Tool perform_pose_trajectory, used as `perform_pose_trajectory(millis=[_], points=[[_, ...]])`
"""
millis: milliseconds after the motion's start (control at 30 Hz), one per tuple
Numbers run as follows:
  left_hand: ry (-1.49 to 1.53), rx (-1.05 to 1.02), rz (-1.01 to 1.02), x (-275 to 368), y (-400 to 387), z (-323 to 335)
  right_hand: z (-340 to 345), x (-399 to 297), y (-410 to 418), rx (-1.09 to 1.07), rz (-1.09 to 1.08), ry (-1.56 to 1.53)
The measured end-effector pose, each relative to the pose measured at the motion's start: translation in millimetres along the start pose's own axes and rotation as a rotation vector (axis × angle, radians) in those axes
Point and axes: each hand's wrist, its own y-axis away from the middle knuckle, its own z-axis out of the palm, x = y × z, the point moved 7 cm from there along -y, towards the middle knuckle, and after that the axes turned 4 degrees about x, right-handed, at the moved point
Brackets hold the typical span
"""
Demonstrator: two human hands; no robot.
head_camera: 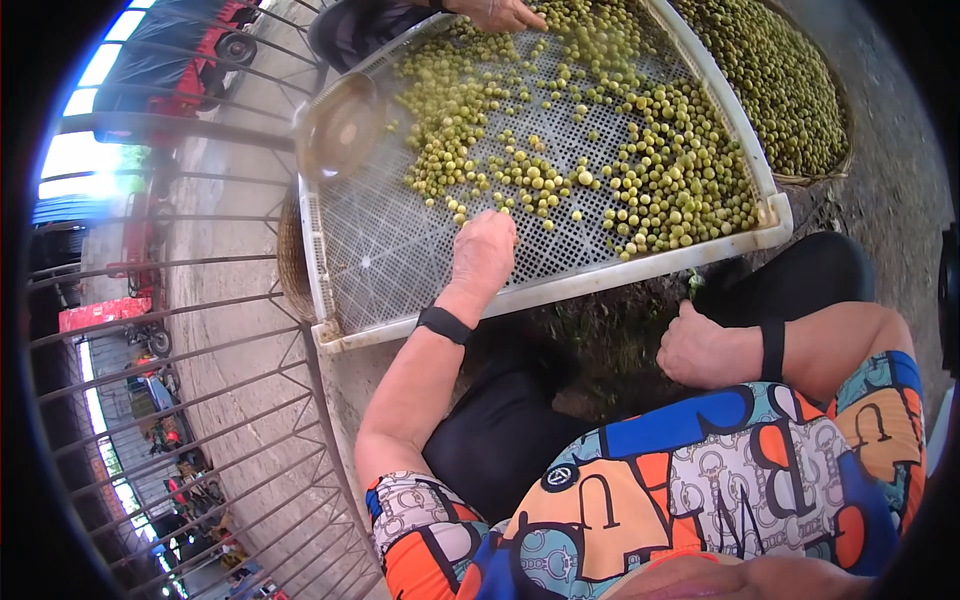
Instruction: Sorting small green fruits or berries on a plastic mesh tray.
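Small round yellow-green fruits [675, 180] lie spread over a white plastic mesh tray [600, 281], in looser patches towards the middle. Over the tray's near half is my left hand [484, 251], its fingers curled down at the near edge of the fruits. Its fingertips are mostly hidden, so I cannot tell if a fruit is between them. My right hand [709, 349] is apart from the tray, above my lap near my right knee, with its fingers curled in. The inside of that hand is hidden.
Another person's hand [499, 13] reaches among the fruits at the tray's far side. A round shallow bowl [341, 127] sits in the tray's far left corner. A woven basket [844, 161] full of similar fruits stands at right. Metal railing [311, 375] runs along the left.
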Motion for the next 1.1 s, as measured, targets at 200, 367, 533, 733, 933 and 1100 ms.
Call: perform_pose_trajectory(millis=[200, 367, 533, 733, 933, 1100], points=[[0.174, 0.05, -0.26, -17.8, -16.9, -19.0, -0.3, 1.8, 0.2, 0.0, 0.005, -0.015], [0.018, 0.089, -0.261, -25.0, -21.6, -22.4, -8.6, 2.1, 4.4, 0.022, -0.016, -0.002], [0.169, 0.265, -0.232, -32.9, -27.6, -34.3, -8.8, 3.2, 7.1, 0.054, -0.003, -0.018], [0.038, 0.092, 0.031, -12.5, -47.7, -20.6, -8.0, 5.6, 9.7, 0.073, -0.009, -0.03], [0.046, 0.033, 0.013, -20.5, -50.5, -7.7, -4.8, 7.8, 11.0, 0.069, 0.008, -0.038], [0.06, 0.039, -0.13, -34.8, -45.3, -6.4, -8.7, 7.9, 12.7, 0.046, 0.023, -0.039]])
